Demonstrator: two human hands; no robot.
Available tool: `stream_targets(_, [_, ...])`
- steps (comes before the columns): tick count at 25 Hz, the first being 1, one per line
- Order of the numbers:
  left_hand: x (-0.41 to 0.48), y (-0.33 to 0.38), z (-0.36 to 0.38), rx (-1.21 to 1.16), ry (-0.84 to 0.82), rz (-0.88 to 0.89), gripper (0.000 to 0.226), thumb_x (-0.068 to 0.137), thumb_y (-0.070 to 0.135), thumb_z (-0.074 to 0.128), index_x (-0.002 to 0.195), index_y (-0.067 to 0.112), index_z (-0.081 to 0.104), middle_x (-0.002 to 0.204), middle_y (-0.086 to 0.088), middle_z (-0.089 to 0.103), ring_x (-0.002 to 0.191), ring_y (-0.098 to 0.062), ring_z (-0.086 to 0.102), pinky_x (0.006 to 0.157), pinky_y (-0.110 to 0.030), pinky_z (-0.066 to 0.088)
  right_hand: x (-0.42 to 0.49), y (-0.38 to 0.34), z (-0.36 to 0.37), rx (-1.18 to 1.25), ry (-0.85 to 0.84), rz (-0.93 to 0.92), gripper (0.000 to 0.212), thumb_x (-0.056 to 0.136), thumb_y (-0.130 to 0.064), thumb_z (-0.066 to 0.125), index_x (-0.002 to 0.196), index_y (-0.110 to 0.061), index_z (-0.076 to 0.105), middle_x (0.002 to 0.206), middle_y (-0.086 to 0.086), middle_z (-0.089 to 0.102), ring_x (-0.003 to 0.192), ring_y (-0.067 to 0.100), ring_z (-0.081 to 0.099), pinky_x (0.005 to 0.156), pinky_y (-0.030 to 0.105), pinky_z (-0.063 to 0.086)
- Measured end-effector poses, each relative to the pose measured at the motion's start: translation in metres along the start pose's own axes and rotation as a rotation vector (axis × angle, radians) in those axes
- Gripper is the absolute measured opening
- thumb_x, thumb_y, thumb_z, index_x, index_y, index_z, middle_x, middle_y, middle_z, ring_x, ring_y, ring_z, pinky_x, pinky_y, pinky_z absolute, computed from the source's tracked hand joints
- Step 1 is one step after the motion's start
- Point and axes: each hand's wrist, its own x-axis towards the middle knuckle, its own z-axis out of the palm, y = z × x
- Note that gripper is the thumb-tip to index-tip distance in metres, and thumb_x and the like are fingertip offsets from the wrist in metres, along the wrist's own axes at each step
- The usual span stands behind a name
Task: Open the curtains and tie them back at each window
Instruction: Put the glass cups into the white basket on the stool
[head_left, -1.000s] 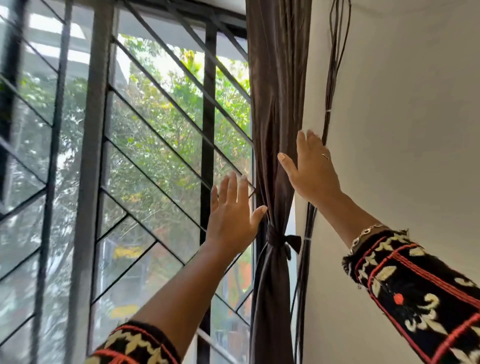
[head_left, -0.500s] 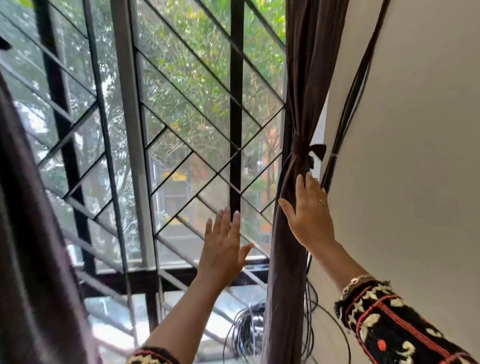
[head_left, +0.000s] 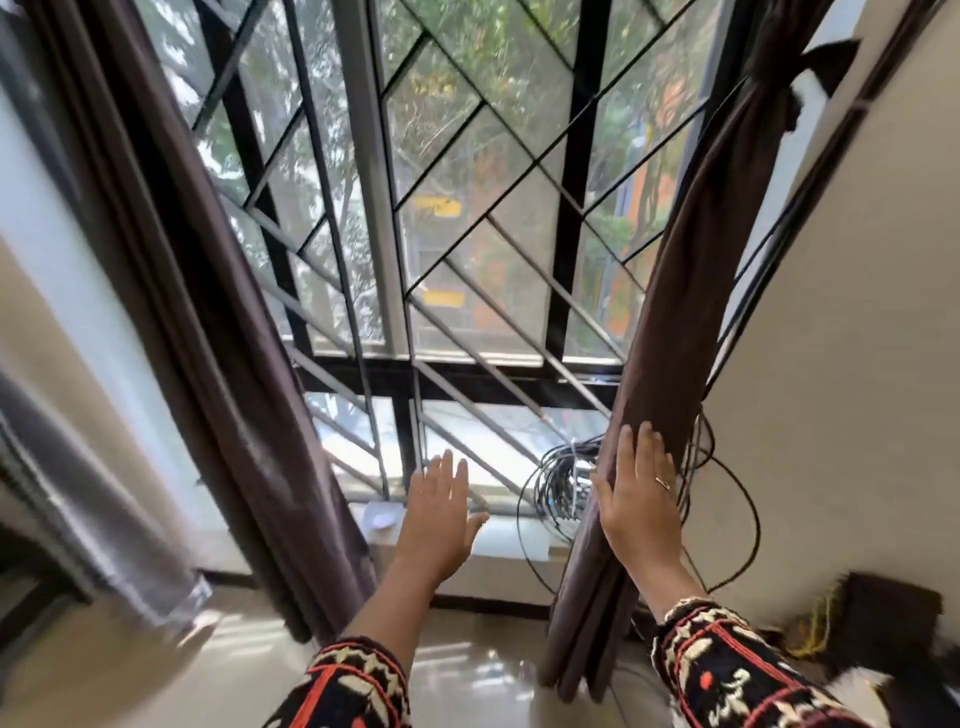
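A dark brown curtain (head_left: 675, 291) hangs gathered at the right side of the window, bound by a tie-back knot (head_left: 795, 88) near the top right. My right hand (head_left: 641, 499) lies flat with straight fingers against its lower folds. My left hand (head_left: 436, 514) is held out flat in the air before the window sill, touching nothing. A second brown curtain (head_left: 208, 322) hangs loose at the left of the window; no tie on it shows.
The window has a metal grille (head_left: 467, 208) of diagonal bars. A coil of black cables (head_left: 556, 483) sits on the sill (head_left: 509, 545) and runs up the right wall (head_left: 857, 364). A grey curtain (head_left: 88, 499) hangs at far left. Shiny tiled floor lies below.
The view has tilted downward, bringing the sill, floor and left curtain into sight. My right hand has slid down the tied curtain, from above the knot to well below it. My left hand stays open.
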Motion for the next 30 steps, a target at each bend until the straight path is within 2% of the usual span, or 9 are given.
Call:
stream_targets(3, [-0.028,-0.015,0.027,0.036,-0.080,-0.046,0.074,0.095,0.048,0.031,0.147,0.006,-0.002,0.156,-0.015,-0.003,0.144,-0.027,-0.005,0.117,-0.042,-0.004,-0.026,0.000,0.025,-0.053,-0.100,-0.076,0.066,0.084,-0.020,0.064,0.138,0.004,0.036,0.145,0.027,0.030,0.136,0.040,0.029,0.112,0.048,0.022])
stream_targets(6, [-0.044,-0.025,0.043,0.039,-0.107,-0.092,0.075,0.094,0.047,0.033,0.147,0.006,0.000,0.156,-0.015,-0.002,0.144,-0.026,-0.003,0.116,-0.041,-0.003,-0.034,-0.011,0.042,-0.068,-0.203,-0.116,0.066,0.092,-0.030,0.051,0.144,-0.002,0.023,0.153,0.021,0.015,0.143,0.032,0.009,0.116,0.041,0.003])
stream_targets(8, [-0.051,-0.032,0.049,0.037,-0.109,-0.129,0.075,0.094,0.047,0.034,0.147,0.007,-0.001,0.156,-0.014,-0.002,0.145,-0.026,-0.003,0.117,-0.040,-0.002,-0.038,-0.018,0.052,-0.069,-0.234,-0.158,0.066,0.094,-0.035,0.045,0.146,-0.005,0.017,0.154,0.018,0.009,0.144,0.030,0.003,0.116,0.037,-0.004])
stream_targets(14, [-0.057,-0.073,0.056,0.043,-0.149,-0.213,0.077,0.094,0.047,0.033,0.146,0.005,-0.004,0.156,-0.015,-0.006,0.145,-0.026,-0.005,0.117,-0.039,0.000,-0.039,-0.052,0.084,-0.019,-0.328,-0.213,0.067,0.095,-0.037,0.042,0.147,-0.008,0.012,0.155,0.015,0.007,0.144,0.027,0.003,0.116,0.036,-0.001])
stream_targets(19, [-0.026,-0.114,0.066,-0.022,-0.159,-0.218,0.077,0.094,0.047,0.035,0.146,0.005,-0.001,0.156,-0.013,-0.004,0.145,-0.024,-0.004,0.117,-0.037,0.001,-0.020,-0.082,0.124,-0.018,-0.394,-0.216,0.071,0.095,-0.043,0.040,0.148,-0.009,0.007,0.156,0.012,0.005,0.145,0.025,-0.001,0.115,0.032,-0.006])
stream_targets(22, [0.010,-0.146,0.070,-0.096,-0.173,-0.188,0.077,0.093,0.046,0.039,0.146,0.005,0.000,0.156,-0.011,0.000,0.145,-0.023,-0.001,0.119,-0.035,0.001,0.002,-0.105,0.152,-0.001,-0.415,-0.194,0.072,0.094,-0.042,0.044,0.147,-0.009,0.008,0.156,0.012,0.008,0.144,0.025,0.003,0.116,0.033,0.000])
stream_targets(25, [0.043,-0.172,0.079,-0.214,-0.169,-0.159,0.076,0.092,0.042,0.047,0.146,0.006,0.008,0.155,-0.010,0.008,0.144,-0.023,0.007,0.118,-0.034,0.008,0.017,-0.125,0.180,0.041,-0.464,-0.145,0.071,0.092,-0.036,0.051,0.146,-0.009,0.014,0.154,0.011,0.015,0.143,0.025,0.011,0.116,0.034,0.011])
stream_targets(28, [0.068,-0.187,0.098,-0.292,-0.238,-0.130,0.077,0.090,0.040,0.050,0.146,0.004,0.010,0.155,-0.012,0.011,0.143,-0.024,0.010,0.118,-0.033,0.010,0.024,-0.135,0.206,0.167,-0.527,-0.002,0.068,0.089,-0.031,0.057,0.142,-0.008,0.023,0.150,0.012,0.026,0.140,0.024,0.021,0.113,0.031,0.018])
stream_targets(30, [0.083,-0.190,0.119,-0.320,-0.307,-0.122,0.080,0.091,0.040,0.050,0.146,0.002,0.006,0.155,-0.013,0.009,0.144,-0.024,0.008,0.118,-0.033,0.008,0.023,-0.133,0.226,0.242,-0.602,0.105,0.071,0.088,-0.029,0.060,0.144,-0.008,0.022,0.151,0.009,0.026,0.139,0.021,0.023,0.112,0.028,0.018])
